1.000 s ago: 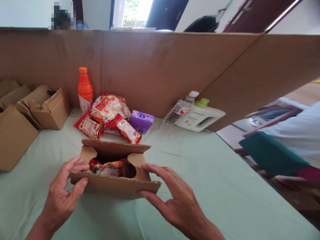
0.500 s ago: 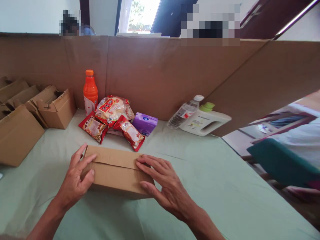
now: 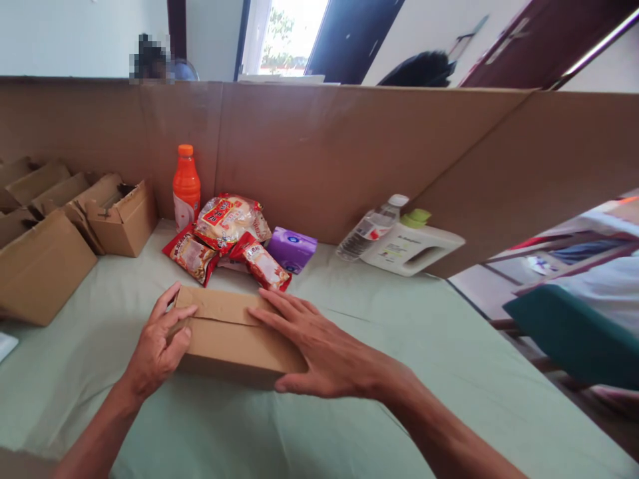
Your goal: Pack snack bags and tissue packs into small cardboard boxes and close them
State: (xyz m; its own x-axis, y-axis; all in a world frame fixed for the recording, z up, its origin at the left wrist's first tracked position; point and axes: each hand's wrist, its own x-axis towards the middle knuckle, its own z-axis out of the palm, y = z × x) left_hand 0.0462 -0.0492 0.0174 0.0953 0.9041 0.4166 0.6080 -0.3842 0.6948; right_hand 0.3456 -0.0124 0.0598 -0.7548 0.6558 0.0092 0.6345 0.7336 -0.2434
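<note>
A closed brown cardboard box (image 3: pixel 229 339) lies on the pale green cloth, a flap seam running along its top. Around its left end my left hand (image 3: pixel 160 339) is closed, the forefinger and thumb on the upper face and other fingers at the end. My right hand (image 3: pixel 319 346) lies spread over the right part of the top, its thumb stretched down by the front edge and its fingertips towards the back. The hand covers the box's right end. Just behind the box are red snack packets (image 3: pixel 192 256) and a clear bag of round crackers (image 3: pixel 229 219).
An orange bottle (image 3: pixel 186 189) and a purple tissue pack (image 3: pixel 292 249) stand near the snacks. A clear bottle (image 3: pixel 369 229) and a white jug (image 3: pixel 414 246) lean at the cardboard wall (image 3: pixel 324 146). Open cartons (image 3: pixel 120 216) are at left, a teal chair (image 3: pixel 574 332) at right.
My right hand has slid left and further over the box top, its fingers more spread. My left hand keeps its hold. The view has shifted slightly.
</note>
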